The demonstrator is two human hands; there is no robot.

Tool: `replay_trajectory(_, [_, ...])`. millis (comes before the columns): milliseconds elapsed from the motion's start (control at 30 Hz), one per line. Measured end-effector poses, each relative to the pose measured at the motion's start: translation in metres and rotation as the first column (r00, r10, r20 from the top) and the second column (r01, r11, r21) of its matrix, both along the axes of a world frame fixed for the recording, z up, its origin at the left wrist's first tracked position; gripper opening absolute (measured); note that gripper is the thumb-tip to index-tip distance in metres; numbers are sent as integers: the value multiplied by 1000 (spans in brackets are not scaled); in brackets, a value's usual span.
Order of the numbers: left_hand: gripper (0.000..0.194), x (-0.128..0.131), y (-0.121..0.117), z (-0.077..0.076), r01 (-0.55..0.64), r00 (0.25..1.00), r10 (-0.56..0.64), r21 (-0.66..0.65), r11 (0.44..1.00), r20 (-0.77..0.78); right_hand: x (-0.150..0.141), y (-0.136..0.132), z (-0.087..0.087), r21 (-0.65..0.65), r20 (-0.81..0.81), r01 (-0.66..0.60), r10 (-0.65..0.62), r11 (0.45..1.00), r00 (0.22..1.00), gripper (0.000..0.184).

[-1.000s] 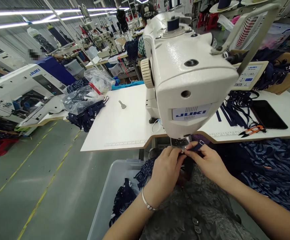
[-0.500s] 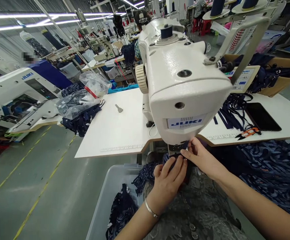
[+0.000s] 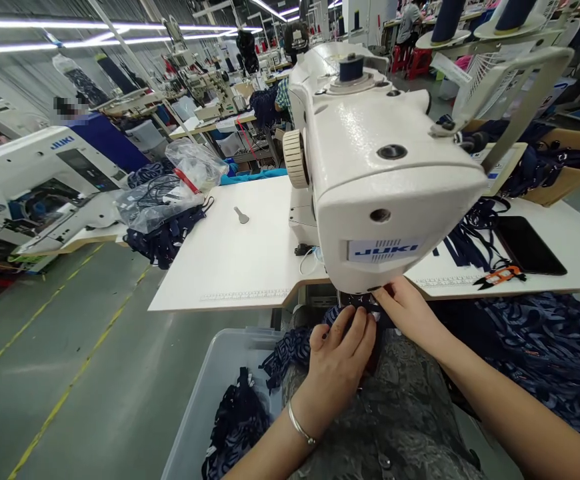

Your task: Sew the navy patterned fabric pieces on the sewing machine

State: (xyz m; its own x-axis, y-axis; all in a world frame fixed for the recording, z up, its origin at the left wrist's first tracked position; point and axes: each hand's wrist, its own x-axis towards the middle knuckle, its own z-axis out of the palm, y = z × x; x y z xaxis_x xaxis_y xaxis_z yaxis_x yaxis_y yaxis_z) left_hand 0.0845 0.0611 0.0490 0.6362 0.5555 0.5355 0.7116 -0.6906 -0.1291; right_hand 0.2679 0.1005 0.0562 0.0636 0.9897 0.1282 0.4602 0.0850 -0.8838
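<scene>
The white sewing machine (image 3: 395,193) stands right in front of me, its head hiding part of the work under it. Below the needle area lies a piece of dark navy patterned fabric (image 3: 290,348), hanging down to the left. My left hand (image 3: 343,353), with a silver bangle on its wrist, has its fingers curled together over the fabric's near edge. On the other side, my right hand (image 3: 407,310) pinches the fabric close under the machine head, some of its fingertips hidden there.
A clear plastic bin (image 3: 195,400) with navy pieces stands low at the left. On the white table (image 3: 240,260) lies a small metal key-like piece (image 3: 241,215). Orange thread snips (image 3: 500,277) and a black phone-like slab (image 3: 530,245) lie right. Navy fabric (image 3: 545,353) is heaped at the right.
The view has shifted slightly, so the machine appears further right. My right hand has moved its fingers in under the machine head. My left hand stays on the fabric.
</scene>
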Motion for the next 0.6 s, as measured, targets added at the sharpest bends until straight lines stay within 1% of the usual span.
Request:
replay_trajectory(100, [30, 6, 4, 5, -30, 999, 29, 10, 1000, 40, 1, 10, 1, 44, 54, -14, 11, 999, 998, 16])
replay_trajectory(167, [29, 9, 6, 10, -40, 998, 40, -5, 999, 47, 1, 16, 0, 60, 75, -27, 22, 998, 997, 16])
replay_trajectory(267, [31, 11, 8, 14, -55, 997, 57, -40, 998, 51, 1, 22, -2, 97, 90, -25, 16, 995, 996, 24])
replay_trajectory(433, [32, 13, 9, 14, -75, 995, 79, -63, 995, 54, 1, 28, -7, 167, 115, -10, -10, 986, 993, 32])
replay_trajectory(600, [35, 13, 10, 13, -76, 996, 81, -111, 991, 41, 2, 32, -6, 195, 132, -57, 31, 979, 991, 29])
